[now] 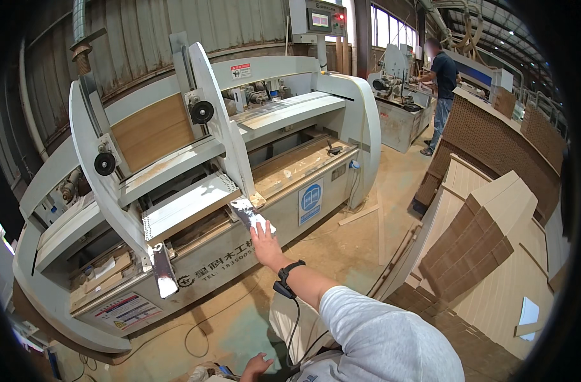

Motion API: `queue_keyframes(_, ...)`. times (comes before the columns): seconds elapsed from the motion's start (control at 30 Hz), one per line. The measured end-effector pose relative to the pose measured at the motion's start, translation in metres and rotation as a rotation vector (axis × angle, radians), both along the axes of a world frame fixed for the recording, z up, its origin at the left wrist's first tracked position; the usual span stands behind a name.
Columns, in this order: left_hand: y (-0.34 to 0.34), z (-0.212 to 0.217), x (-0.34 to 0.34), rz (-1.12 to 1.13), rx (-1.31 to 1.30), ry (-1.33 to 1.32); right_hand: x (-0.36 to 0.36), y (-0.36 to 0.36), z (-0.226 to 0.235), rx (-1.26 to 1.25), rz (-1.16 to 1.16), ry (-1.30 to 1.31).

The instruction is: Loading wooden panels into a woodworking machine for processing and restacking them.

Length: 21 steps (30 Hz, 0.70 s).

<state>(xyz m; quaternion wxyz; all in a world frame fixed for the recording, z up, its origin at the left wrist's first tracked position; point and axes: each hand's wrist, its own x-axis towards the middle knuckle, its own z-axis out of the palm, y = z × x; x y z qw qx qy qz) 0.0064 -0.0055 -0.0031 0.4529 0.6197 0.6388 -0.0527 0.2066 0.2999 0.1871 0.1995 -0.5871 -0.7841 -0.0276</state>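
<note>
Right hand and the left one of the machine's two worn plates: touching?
Apart: the head view shows the machine's front panel between the right hand and the left worn plate.

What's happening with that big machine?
A person's right hand rests on a worn dark-and-white flat bar sticking out from the front of a long pale-grey metal machine. Their left hand is low down, away from it. A flat brown wood-looking panel shows between two curved pale-grey uprights. Farther back, someone in a dark shirt stands at a second grey machine.
</note>
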Motion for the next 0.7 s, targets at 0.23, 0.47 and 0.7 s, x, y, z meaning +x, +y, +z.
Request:
queue_keyframes(0.23, 0.001, 0.002, 0.001, -0.002, -0.017, 0.001, -0.001, 0.000, 0.001, -0.014, -0.019, -0.021)
queue_keyframes(0.47, 0.002, -0.003, -0.001, 0.014, -0.010, -0.012, -0.002, 0.002, 0.002, -0.034, -0.032, -0.031)
queue_keyframes(0.7, -0.002, -0.007, -0.003, -0.010, 0.018, -0.003, -0.003, -0.001, 0.002, -0.037, -0.013, -0.001)
